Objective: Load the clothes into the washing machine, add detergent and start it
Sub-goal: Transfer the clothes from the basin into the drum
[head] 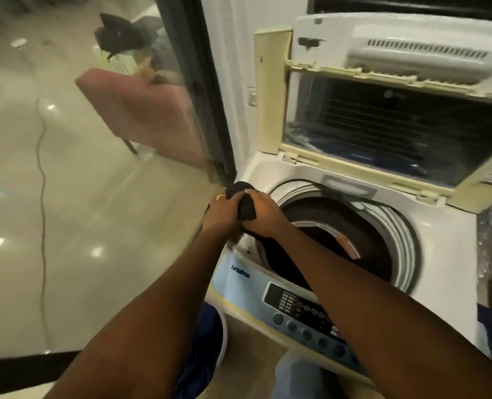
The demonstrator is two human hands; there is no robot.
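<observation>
A white top-loading washing machine (446, 263) stands with its lid (382, 133) raised. Dark clothes lie in its drum (339, 249). Over the machine's left front corner, my left hand (223, 210) and my right hand (263, 217) both grip a black garment (246, 205). The garment bunches between the hands and hangs down into the drum under my right forearm. The control panel (305, 315) with its round buttons runs along the front edge.
A glass sliding door (181, 90) stands just left of the machine. Behind it are a pink chair (141, 110) and a glossy tiled floor with a cable (42, 197). A white basket with blue cloth (207, 347) sits below my arms.
</observation>
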